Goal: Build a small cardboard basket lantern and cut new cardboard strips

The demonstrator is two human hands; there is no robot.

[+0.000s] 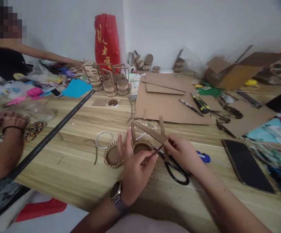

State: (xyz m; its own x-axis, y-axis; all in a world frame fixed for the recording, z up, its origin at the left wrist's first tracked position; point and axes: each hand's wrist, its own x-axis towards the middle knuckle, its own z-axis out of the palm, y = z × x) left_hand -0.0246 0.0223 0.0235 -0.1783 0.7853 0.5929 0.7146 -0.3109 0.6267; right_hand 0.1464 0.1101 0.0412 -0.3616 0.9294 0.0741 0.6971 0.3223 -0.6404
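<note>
A small round basket, with a brown base and a rim of short pale sticks, sits before me. A bent cardboard strip rises over it like a square handle. My left hand, wearing a watch, pinches the strip's lower end between thumb and index finger at the rim; its other fingers point up. At the strip's upper right corner, my right hand grips it with bent fingers. Left of the basket lies a second round basket. Black-handled scissors lie under my right hand, their blades partly hidden.
Handled baskets stand before a red bag. Cardboard sheets carry a pen and a yellow-black cutter. A phone lies right; white tape lies left. Other people's hands work at the left.
</note>
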